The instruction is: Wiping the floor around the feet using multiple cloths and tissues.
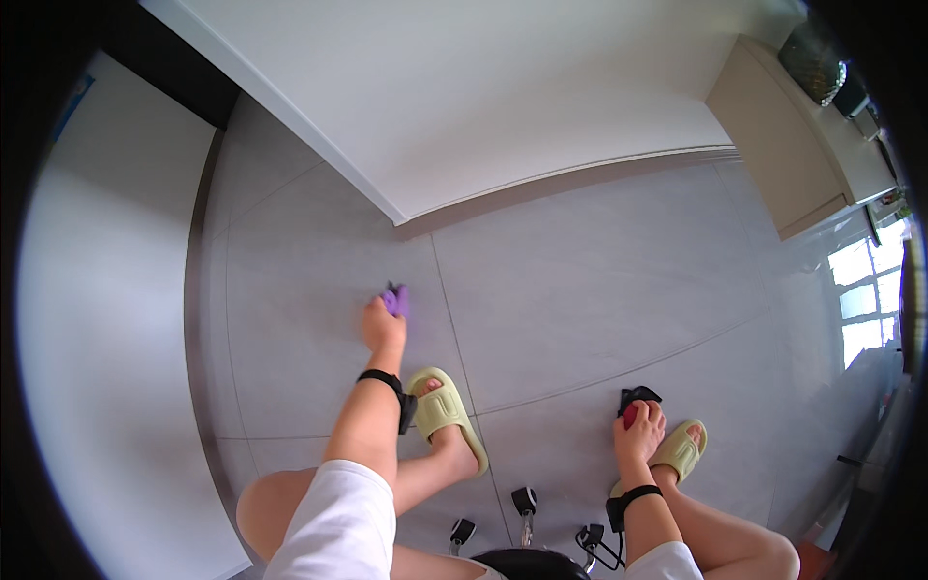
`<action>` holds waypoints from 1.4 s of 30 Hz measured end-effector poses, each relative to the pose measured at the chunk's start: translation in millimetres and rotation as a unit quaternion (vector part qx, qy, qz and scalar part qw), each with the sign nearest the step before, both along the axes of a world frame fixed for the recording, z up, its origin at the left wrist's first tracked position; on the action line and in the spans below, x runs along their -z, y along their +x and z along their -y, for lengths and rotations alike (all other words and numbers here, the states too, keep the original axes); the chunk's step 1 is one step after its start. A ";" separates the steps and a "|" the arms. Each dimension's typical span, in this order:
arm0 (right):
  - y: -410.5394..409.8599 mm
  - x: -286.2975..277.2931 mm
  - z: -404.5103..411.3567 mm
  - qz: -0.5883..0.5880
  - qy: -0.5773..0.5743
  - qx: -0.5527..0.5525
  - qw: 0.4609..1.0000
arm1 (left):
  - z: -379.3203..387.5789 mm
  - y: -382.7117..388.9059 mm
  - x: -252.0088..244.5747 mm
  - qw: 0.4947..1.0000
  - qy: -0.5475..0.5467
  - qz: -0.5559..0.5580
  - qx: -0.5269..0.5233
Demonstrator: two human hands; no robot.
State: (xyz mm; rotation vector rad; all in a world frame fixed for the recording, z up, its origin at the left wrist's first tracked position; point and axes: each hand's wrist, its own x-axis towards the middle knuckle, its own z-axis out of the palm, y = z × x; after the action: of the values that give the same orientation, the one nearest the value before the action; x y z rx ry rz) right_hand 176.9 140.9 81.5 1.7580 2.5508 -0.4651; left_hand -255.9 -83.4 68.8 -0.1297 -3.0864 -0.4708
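My left hand [383, 326] is closed around a small purple object [402, 299] with a dark tip, above the grey tiled floor. The grip hides most of it, so I cannot tell exactly what it is. Lower on the right, my right hand [641, 433] grips a red object [629, 415] from above, its fingers curled over it. A black piece [639, 394] sticks out past those fingers; whether it joins the red part is unclear. A light green slide sandal [681, 449] is just beside this hand. The other sandal [439, 406] lies near my left forearm.
A white wall [464, 109] corner juts in ahead, and a white panel [109, 326] stands on the left. On the right is a beige cabinet [783, 138] with things on top. Casters [525, 500] of a wheeled seat [533, 564] are below me. A black cable [616, 554] hangs near my right wrist.
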 end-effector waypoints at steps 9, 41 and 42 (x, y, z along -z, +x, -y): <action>-1.4 37.2 -15.1 -0.040 0.060 0.001 0.997 | 3.6 49.7 39.9 0.993 -0.054 0.010 0.101; 3.9 54.3 -24.4 -0.100 0.150 -0.006 0.984 | -157.3 -36.1 47.8 0.997 -0.075 -0.014 0.024; 3.7 55.5 -25.6 -0.105 0.154 -0.006 0.982 | -162.8 -31.6 48.6 0.996 -0.077 -0.031 0.029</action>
State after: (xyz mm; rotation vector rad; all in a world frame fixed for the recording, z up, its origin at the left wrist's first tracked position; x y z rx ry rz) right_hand 180.6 166.5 26.0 1.8747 2.9137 -0.2787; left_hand -287.5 79.4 20.1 -0.2315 -3.0610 -0.2260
